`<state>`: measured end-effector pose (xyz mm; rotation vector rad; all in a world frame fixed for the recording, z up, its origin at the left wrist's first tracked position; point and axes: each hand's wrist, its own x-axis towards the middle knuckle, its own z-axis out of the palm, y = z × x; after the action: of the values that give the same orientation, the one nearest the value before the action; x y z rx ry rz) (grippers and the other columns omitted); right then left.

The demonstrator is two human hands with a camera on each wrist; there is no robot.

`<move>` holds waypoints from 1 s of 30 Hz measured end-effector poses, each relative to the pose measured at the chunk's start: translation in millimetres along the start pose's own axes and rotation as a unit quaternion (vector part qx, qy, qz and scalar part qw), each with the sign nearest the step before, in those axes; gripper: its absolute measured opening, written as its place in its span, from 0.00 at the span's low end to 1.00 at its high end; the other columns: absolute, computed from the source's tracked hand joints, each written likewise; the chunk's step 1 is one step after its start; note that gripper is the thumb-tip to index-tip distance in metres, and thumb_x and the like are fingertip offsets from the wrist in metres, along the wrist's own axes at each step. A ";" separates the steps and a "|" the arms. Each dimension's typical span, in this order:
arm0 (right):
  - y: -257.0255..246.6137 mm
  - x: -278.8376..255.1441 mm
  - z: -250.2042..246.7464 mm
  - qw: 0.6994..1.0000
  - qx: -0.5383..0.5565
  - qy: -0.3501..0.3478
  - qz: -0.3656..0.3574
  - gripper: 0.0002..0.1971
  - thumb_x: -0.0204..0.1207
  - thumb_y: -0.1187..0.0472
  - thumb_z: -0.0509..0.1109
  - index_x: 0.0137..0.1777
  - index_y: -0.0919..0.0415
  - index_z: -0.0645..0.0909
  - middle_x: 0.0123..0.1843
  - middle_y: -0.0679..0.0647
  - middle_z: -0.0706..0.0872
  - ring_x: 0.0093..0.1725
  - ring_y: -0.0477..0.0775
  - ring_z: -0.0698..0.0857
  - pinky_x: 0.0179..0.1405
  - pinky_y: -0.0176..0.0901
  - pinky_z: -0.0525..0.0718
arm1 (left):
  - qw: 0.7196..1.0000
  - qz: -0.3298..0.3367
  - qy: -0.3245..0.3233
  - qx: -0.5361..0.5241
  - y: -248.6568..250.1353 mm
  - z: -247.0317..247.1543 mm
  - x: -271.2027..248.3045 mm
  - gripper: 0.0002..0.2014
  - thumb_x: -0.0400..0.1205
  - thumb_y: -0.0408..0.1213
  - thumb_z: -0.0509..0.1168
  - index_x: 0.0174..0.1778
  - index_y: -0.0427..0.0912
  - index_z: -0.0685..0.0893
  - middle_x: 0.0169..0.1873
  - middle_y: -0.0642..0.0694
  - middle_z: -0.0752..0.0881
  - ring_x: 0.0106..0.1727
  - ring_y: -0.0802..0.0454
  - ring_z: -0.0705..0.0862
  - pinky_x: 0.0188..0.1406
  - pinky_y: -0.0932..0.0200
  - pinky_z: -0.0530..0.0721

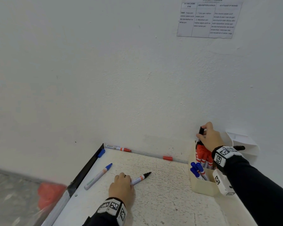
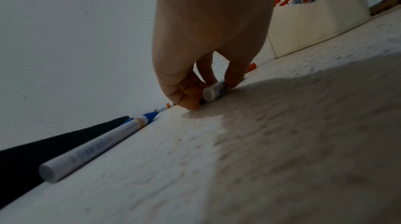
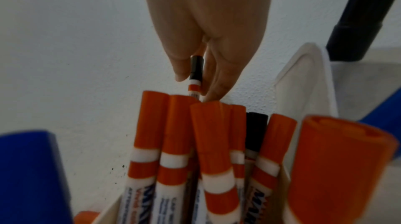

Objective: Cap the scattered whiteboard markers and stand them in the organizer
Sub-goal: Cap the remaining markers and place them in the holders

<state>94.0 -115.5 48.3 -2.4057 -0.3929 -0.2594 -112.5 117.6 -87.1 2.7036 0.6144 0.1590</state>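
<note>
My left hand (image 1: 123,181) rests low on the table and pinches the rear end of an uncapped black marker (image 1: 141,177) lying flat; the barrel end (image 2: 211,92) shows between thumb and fingers. My right hand (image 1: 203,135) pinches a capped black marker (image 1: 201,131) upright over the back compartment of the cream organizer (image 1: 203,187), its lower end down among the red-capped markers (image 3: 195,133). An uncapped blue marker (image 1: 98,176) lies left of my left hand. An uncapped red marker (image 1: 118,148) lies along the wall. A blue cap (image 1: 101,153) and a red cap (image 1: 167,158) lie loose.
Blue-capped markers (image 1: 197,169) stand in the organizer's front compartment. A black rail (image 1: 87,167) edges the table's left side. A white box (image 1: 245,144) with a black marker (image 1: 238,147) on it sits behind the organizer. A printed sheet (image 1: 209,18) hangs on the wall.
</note>
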 end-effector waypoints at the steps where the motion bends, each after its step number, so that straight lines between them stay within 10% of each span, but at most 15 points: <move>1: 0.1 0.4 1.1 1.000 -0.005 -0.002 0.002 0.16 0.79 0.62 0.65 0.62 0.66 0.66 0.57 0.70 0.82 0.49 0.64 0.83 0.51 0.52 0.81 | 1.000 -0.001 -0.001 -0.001 -0.2 -0.1 -0.1 0.13 0.84 0.47 0.55 0.62 0.48 0.76 0.58 0.50 0.76 0.58 0.55 0.74 0.58 0.62 0.78; 30: 10.5 9.1 21.6 0.992 -0.123 0.001 -0.034 0.07 0.80 0.66 0.61 0.40 0.65 0.70 0.41 0.62 0.78 0.41 0.58 0.75 0.43 0.44 0.71 | 1.000 -0.007 0.003 0.017 0.1 2.8 0.3 0.13 0.85 0.45 0.54 0.61 0.45 0.76 0.60 0.48 0.75 0.61 0.53 0.74 0.62 0.60 0.77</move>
<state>107.9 -107.0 28.5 -2.6364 -0.4645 -0.3598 -111.7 116.8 -89.6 2.7310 0.6444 0.1557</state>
